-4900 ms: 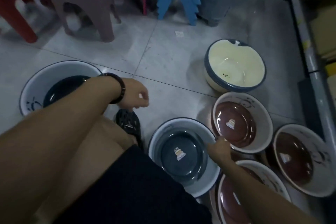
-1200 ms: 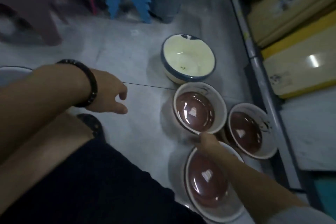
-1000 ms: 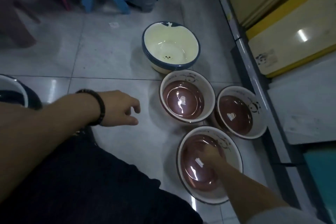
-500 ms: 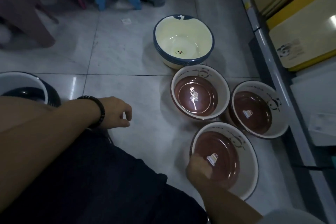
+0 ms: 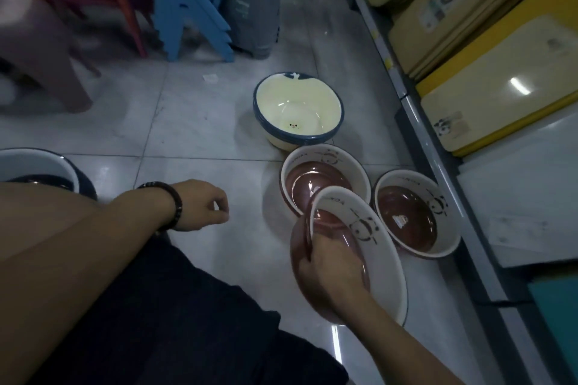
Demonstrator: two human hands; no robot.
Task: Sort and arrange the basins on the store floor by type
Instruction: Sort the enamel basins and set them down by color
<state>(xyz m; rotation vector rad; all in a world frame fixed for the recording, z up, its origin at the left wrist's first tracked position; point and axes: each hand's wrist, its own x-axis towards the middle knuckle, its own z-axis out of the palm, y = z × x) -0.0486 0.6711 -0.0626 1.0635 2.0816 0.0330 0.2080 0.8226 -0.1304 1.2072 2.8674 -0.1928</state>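
My right hand [image 5: 328, 272] grips the near rim of a white basin with a brown bottom [image 5: 372, 247], tilted up off the floor, its far edge overlapping a second brown-bottomed basin [image 5: 316, 178]. A third one [image 5: 416, 216] sits on the tiles to the right. A cream basin with a blue rim [image 5: 297, 112] stands behind them. A white basin with a dark bottom [image 5: 34, 166] is at the left edge. My left hand [image 5: 203, 206], with a beaded bracelet on the wrist, hovers over the floor with its fingers loosely curled and holds nothing.
A metal shelf edge [image 5: 419, 122] runs along the right, stocked with yellow and cream boards [image 5: 488, 84]. Stacked blue stools [image 5: 187, 9], a grey bin [image 5: 250, 6] and a mauve stool [image 5: 40, 50] stand at the back. My dark shorts fill the foreground.
My right hand has lifted the nearest brown-bottomed basin off the floor and tilted it toward the basin behind. The view swung slightly left. My left hand stayed roughly in place.
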